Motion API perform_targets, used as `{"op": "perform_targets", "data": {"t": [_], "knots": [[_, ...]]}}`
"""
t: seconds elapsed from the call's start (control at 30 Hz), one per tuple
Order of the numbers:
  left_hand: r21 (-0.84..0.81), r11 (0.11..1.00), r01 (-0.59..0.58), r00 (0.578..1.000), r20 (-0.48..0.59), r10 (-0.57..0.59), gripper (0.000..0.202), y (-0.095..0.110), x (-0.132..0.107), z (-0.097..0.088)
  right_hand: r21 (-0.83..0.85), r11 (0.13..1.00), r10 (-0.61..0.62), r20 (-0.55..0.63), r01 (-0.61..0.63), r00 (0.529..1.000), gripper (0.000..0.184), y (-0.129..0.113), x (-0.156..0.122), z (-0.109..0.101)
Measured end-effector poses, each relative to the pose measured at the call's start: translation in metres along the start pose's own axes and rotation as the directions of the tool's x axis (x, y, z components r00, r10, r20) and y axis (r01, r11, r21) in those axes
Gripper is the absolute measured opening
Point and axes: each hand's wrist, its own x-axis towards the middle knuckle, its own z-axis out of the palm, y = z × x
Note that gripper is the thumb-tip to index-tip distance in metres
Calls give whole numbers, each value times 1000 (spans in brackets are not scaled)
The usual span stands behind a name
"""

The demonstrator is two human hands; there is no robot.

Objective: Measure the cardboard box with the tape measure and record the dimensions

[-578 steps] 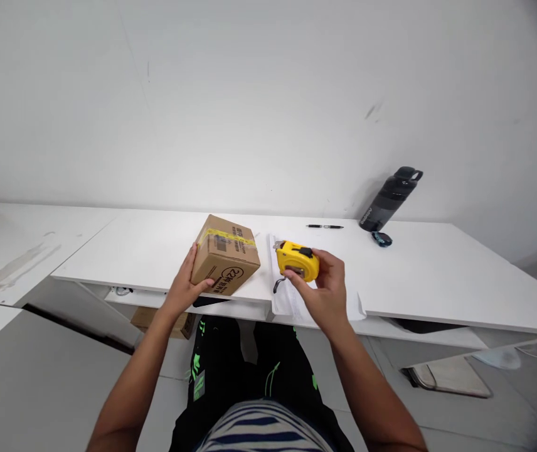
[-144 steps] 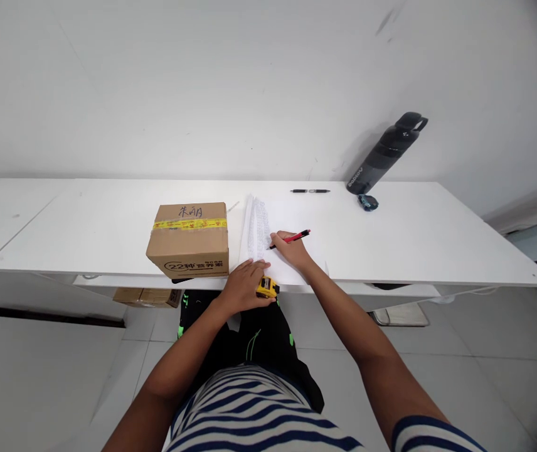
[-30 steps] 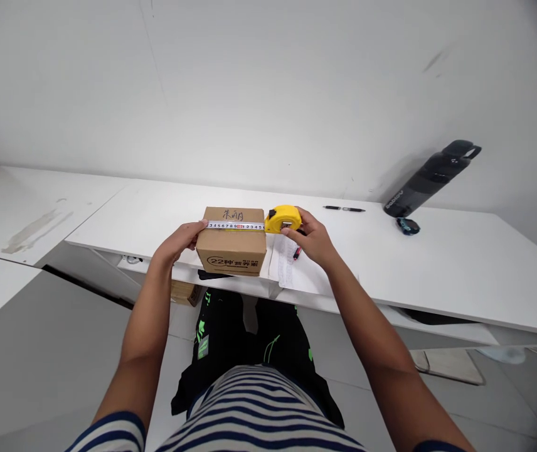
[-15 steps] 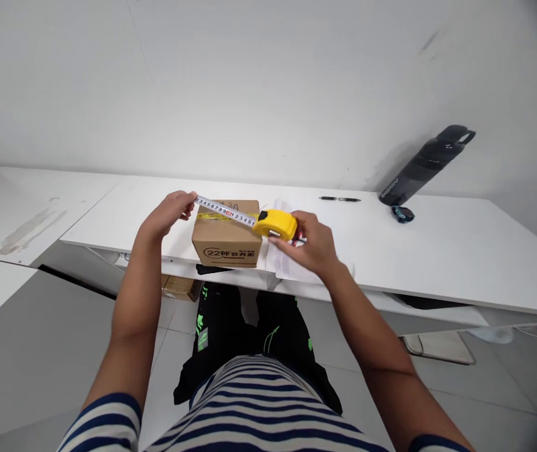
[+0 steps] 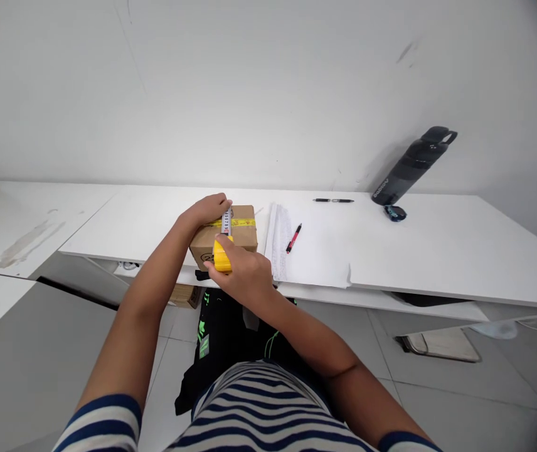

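A small brown cardboard box (image 5: 244, 237) with a strip of yellow tape stands at the desk's front edge. Across its top, from back to front, runs the white blade of a tape measure (image 5: 222, 256). My right hand (image 5: 249, 276) is closed round the yellow case, just in front of the box. At the box's far edge, my left hand (image 5: 209, 208) pinches the free end of the blade. Part of the box's printed front is covered by my right hand and the case.
Sheets of paper (image 5: 318, 263) lie right of the box, a red pen (image 5: 293, 238) on them. Behind is a black pen (image 5: 333, 200). A dark bottle (image 5: 409, 166) stands at the right, with a small dark round object (image 5: 395, 213) before it. A wall backs the white desk (image 5: 428, 251).
The tape measure has turned from lying left to right across the box to running back to front. My right hand moved left with the case; my left hand moved right to the far edge.
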Motion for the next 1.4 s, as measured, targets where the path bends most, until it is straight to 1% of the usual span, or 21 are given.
{"op": "perform_targets", "data": {"t": [0.1,0.27,0.37,0.43,0.53,0.6,0.73,0.83,0.9,0.93,0.97,1.0,1.03,1.07,1.1,1.17,1.2,1.23,1.3,1.33,1.4], "knots": [[37,998,-58,998,1,58,27,3,-10,-1,14,999,-32,-57,33,998,61,3,-1,4],[73,996,-57,996,-71,62,30,7,-17,1,38,999,2,24,-2,1000,60,7,-7,6],[24,996,-82,987,-137,85,31,7,-21,1,55,998,8,67,-12,998,62,11,-10,7],[-40,992,-121,974,-197,110,29,9,-27,-1,74,997,19,54,-23,998,65,17,-11,9],[-141,975,-171,953,-277,127,26,16,-45,-4,119,990,81,-21,-78,997,69,30,-12,10],[-196,964,-178,949,-293,116,26,24,-62,-5,165,982,111,-87,-96,990,70,39,-12,10],[-252,951,-181,956,-270,111,33,37,-93,-2,274,962,55,-186,-2,981,71,56,-15,9],[-181,945,-273,949,-215,232,45,35,-103,5,310,950,57,-272,32,961,73,68,-21,10],[-60,944,-323,937,-161,311,59,24,-105,11,350,937,142,-339,-15,930,77,74,-25,10],[11,949,-316,937,-154,313,75,16,-107,13,381,924,196,-366,-46,910,79,76,-27,10],[75,955,-286,942,-162,294,94,5,-110,15,416,906,249,-385,-74,888,81,78,-28,9],[119,963,-241,948,-185,260,107,-8,-114,16,457,885,298,-396,-95,869,82,80,-29,8],[135,973,-189,951,-220,216,110,-23,-119,16,501,858,340,-391,-112,855,83,81,-29,6],[117,982,-146,952,-254,172,107,-40,-124,17,551,825,376,-367,-127,851,84,83,-28,4],[74,993,-95,942,-317,114,102,-56,-130,19,605,784,406,-324,-143,854,85,83,-26,2],[-83,997,1,889,-457,-39,94,-86,-141,28,708,681,443,-198,-185,874,86,84,-18,-2],[-192,981,20,864,-490,-114,87,-98,-145,36,747,632,448,-135,-206,884,86,84,-11,-4],[-303,953,28,855,-487,-180,82,-106,-148,47,775,591,441,-80,-222,894,86,84,-3,-6],[-454,890,28,872,-424,-244,81,-113,-149,70,800,550,404,-3,-240,915,85,82,18,-8],[-485,874,15,887,-396,-235,84,-111,-148,81,799,550,378,20,-242,926,85,80,30,-9],[-507,861,-46,918,-361,-164,92,-103,-143,97,783,581,307,41,-221,951,83,77,55,-9]]}}
